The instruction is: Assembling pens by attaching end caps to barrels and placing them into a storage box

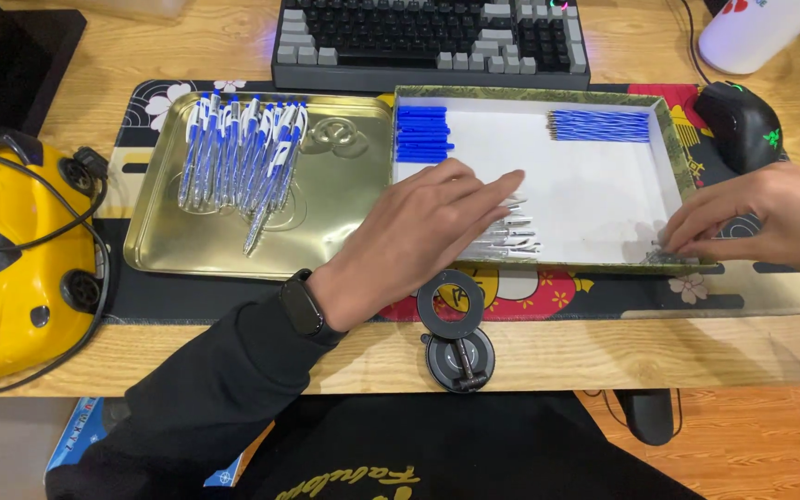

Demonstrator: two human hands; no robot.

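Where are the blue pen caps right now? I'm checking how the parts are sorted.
In the head view, the blue pen caps are stacked in the white tray's far-left corner, just beyond the left hand.

Desk: light wooden desk (187, 56), grain running side to side; a dark patterned mat (233, 301) with flowers spread across it
Floor: warm orange-brown wood boards (752, 444) showing under the desk's near edge at the right
Light: even and soft; faint shadows only
Far edge: keyboard (428, 42) glowing faintly
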